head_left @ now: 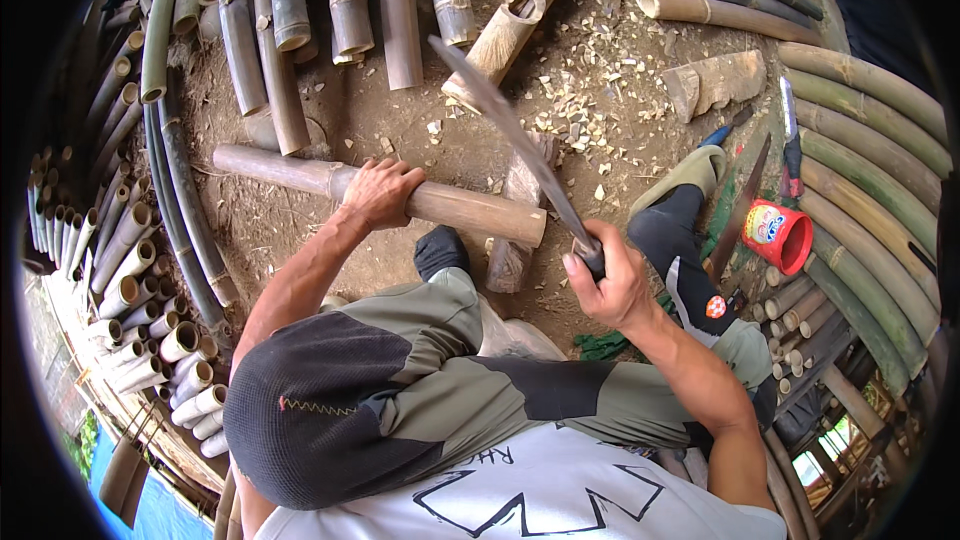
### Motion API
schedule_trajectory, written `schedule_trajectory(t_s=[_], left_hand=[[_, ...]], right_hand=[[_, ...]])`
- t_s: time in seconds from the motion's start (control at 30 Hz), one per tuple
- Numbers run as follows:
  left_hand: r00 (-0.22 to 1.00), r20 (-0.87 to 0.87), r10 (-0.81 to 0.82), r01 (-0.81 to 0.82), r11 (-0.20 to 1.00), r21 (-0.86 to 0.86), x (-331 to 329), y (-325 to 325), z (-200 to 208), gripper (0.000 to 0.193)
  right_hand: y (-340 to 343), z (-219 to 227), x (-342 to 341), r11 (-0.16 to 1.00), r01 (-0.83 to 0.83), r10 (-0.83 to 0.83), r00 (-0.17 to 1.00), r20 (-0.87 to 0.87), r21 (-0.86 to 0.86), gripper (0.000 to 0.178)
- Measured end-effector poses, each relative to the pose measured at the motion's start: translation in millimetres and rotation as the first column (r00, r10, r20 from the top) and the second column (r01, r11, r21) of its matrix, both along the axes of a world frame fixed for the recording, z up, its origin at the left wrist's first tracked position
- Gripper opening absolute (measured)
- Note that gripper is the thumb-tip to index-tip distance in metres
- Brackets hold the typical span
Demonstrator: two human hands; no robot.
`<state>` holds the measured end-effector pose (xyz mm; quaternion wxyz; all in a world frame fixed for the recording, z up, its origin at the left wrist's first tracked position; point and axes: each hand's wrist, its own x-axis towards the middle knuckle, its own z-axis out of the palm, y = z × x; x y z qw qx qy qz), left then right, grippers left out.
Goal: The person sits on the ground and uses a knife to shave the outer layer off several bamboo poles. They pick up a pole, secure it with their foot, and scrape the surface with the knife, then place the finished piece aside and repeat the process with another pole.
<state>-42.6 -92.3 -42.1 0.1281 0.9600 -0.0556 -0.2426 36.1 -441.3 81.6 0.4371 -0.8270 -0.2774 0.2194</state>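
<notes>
My left hand [380, 194] is wrapped over the middle of a brown bamboo pole [478, 210] that lies slanting across the ground in front of me. Its right end rests on a short wooden block [520, 185]. In my right hand [612, 278] is the dark handle of a long machete [515, 135], its blade raised and pointing up to the left, above the pole's right end. The blade appears apart from the pole.
A notched bamboo piece [520, 10] lies ahead among scattered wood chips [600, 70]. Bamboo poles [345, 0] line the far side, left and right. A red container [790, 242], a saw [745, 200] and a knife [790, 130] lie at the right.
</notes>
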Motion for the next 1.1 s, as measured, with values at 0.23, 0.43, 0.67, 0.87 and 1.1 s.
schedule_trajectory(t_s=[0.23, 0.43, 0.67, 0.87, 1.1], left_hand=[[1.000, 0.014, -0.025, 0.025, 1.000, -0.014, 4.7, 0.2, -5.9, 0.046], [0.985, 0.167, 0.037, -0.036, 0.999, -0.007, -12.7, -2.5, -6.6, 0.048], [0.950, 0.312, 0.026, -0.028, 1.000, 0.000, -23.8, -4.5, -14.0, 0.047], [0.882, 0.466, 0.064, -0.071, 0.997, -0.002, -26.6, -14.3, -15.8, 0.038], [0.825, 0.562, 0.064, -0.100, 0.995, 0.032, -37.6, -17.5, -22.9, 0.038]], right_hand=[[-26.2, -56.5, 17.2, 0.905, -0.172, 0.123, 0.982, -0.146, -0.390, 0.034], [-0.3, -25.9, -1.0, 0.981, -0.004, -0.020, 0.992, 0.125, 0.194, 0.034], [-14.6, -32.2, 6.8, 0.953, -0.106, 0.059, 0.984, -0.169, -0.284, 0.037], [-32.2, -68.3, 3.7, 0.969, -0.097, 0.122, 0.987, 0.101, -0.226, 0.033], [0.8, -4.2, 11.5, 1.000, -0.016, 0.015, 0.998, -0.061, -0.016, 0.032]])
